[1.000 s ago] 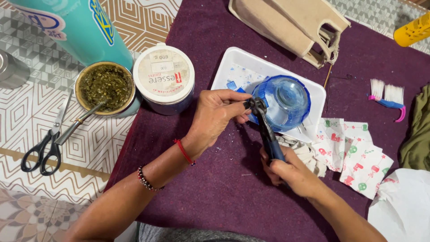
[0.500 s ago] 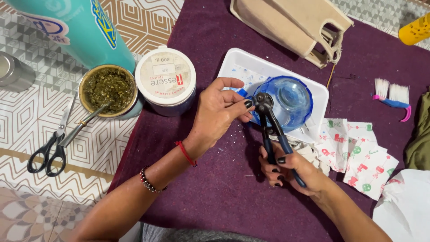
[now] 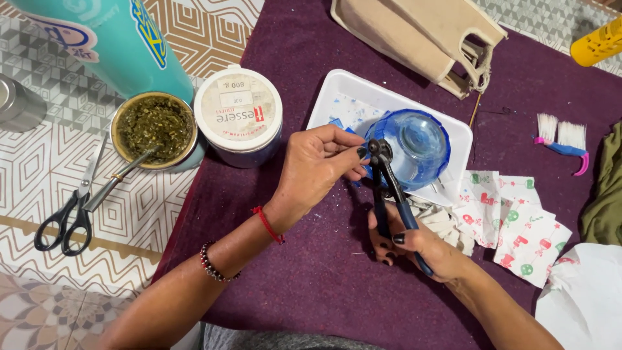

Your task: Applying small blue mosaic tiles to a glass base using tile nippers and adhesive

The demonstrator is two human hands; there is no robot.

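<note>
A: What sits at the centre of the figure?

B: A small blue piece (image 3: 355, 153), pinched in the fingertips of the left hand (image 3: 317, 170) and presented to the head of the nippers (image 3: 389, 188). The piece is largely hidden by the fingers, so its shape cannot be told.

A: And the grip on the tool?

B: The right hand (image 3: 414, 243) is wrapped round the dark handles, which stand apart at a narrow angle. The jaws meet the piece just beside the left fingertips, on the near left edge of the blue glass bowl (image 3: 414, 146); whether they bite it cannot be told.

A: How far along does the work appear?

B: As a judgement only: partly done. Blue fragments (image 3: 337, 123) already lie in the white tray (image 3: 337, 87), to the left of the bowl, and pale specks dot the purple cloth (image 3: 311, 279) below. The piece in hand looks not yet finished.

A: What surrounds this?

B: Right of the tray, printed paper squares (image 3: 518, 227); farther right, a small brush (image 3: 560, 139). Far centre, a beige cloth bag (image 3: 421, 32). Left of the tray, a white lidded tub (image 3: 238, 110), a cup of green herb (image 3: 154, 128) with a metal straw, a teal flask (image 3: 110, 39), and black scissors (image 3: 68, 217) on the patterned floor.
</note>
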